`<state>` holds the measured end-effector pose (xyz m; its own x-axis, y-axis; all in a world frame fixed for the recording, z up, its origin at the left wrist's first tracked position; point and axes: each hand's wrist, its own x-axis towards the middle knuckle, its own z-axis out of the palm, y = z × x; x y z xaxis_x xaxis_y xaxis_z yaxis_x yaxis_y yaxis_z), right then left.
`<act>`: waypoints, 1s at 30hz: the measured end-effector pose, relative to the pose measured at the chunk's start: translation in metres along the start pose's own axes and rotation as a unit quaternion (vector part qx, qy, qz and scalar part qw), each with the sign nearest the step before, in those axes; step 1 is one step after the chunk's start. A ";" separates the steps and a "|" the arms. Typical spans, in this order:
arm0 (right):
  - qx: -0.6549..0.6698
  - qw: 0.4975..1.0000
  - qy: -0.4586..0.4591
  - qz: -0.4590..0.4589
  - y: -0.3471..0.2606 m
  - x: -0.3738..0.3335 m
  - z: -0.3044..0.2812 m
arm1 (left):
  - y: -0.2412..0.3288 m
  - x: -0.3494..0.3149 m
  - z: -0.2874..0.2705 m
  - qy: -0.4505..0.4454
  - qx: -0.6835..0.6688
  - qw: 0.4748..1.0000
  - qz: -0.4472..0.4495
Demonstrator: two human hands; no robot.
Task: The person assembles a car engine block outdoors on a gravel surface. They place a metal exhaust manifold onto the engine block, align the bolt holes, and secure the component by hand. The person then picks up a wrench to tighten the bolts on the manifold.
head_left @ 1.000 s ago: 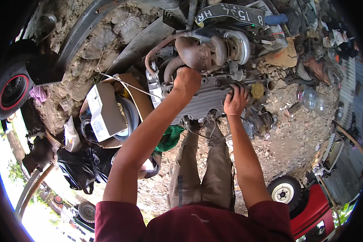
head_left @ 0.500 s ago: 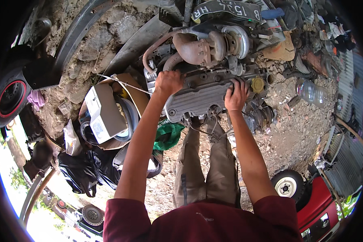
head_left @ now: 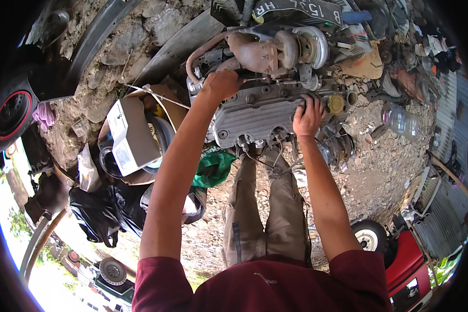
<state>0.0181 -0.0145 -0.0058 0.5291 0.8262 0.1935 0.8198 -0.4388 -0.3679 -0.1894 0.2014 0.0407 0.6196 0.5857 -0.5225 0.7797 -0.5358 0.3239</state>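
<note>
A car engine (head_left: 265,112) with a ribbed grey valve cover sits on stony ground in front of me. A rusty brown manifold and turbo (head_left: 268,49) rise behind the cover. My left hand (head_left: 221,83) is closed on the left rear edge of the cover, near the manifold. My right hand (head_left: 308,117) presses on the cover's right end, fingers spread, beside a yellow filler cap (head_left: 336,104). My legs stand just below the engine.
A cardboard box (head_left: 132,135) of parts lies left of the engine, with black bags (head_left: 101,208) and a green bag (head_left: 213,169) nearby. A clear plastic bottle (head_left: 400,120) lies right. A red machine with a small wheel (head_left: 372,239) stands lower right; a tyre (head_left: 13,114) at far left.
Both hands have shifted on the engine: the left moved from the manifold down to the cover's left edge, the right from the front edge up onto the cover's right end.
</note>
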 end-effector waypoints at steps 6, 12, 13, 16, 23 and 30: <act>0.000 1.000 -0.004 0.002 0.000 -0.001 0.001 | 0.005 -0.013 -0.039 -0.007 0.035 0.999 -0.006; -0.001 1.000 -0.006 0.003 0.000 -0.001 0.001 | 0.027 -0.010 -0.015 -0.052 -0.019 0.997 -0.061; -0.001 1.000 -0.007 0.005 0.000 -0.002 0.001 | 0.033 -0.012 -0.013 -0.046 -0.022 0.997 -0.061; -0.002 1.000 -0.008 0.009 0.001 -0.002 0.001 | 0.050 -0.013 -0.017 -0.044 -0.023 0.996 -0.077; -0.008 1.000 -0.005 0.011 -0.003 -0.001 -0.001 | 0.079 -0.006 -0.019 -0.025 0.016 0.996 -0.082; -0.005 1.000 0.005 0.005 -0.002 0.000 -0.001 | 0.105 0.002 -0.052 -0.099 0.057 0.990 -0.084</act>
<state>0.0162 -0.0140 -0.0040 0.5390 0.8186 0.1985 0.8166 -0.4500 -0.3614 -0.1019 0.1782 0.1148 0.4426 0.5480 -0.7098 0.8483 -0.5124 0.1333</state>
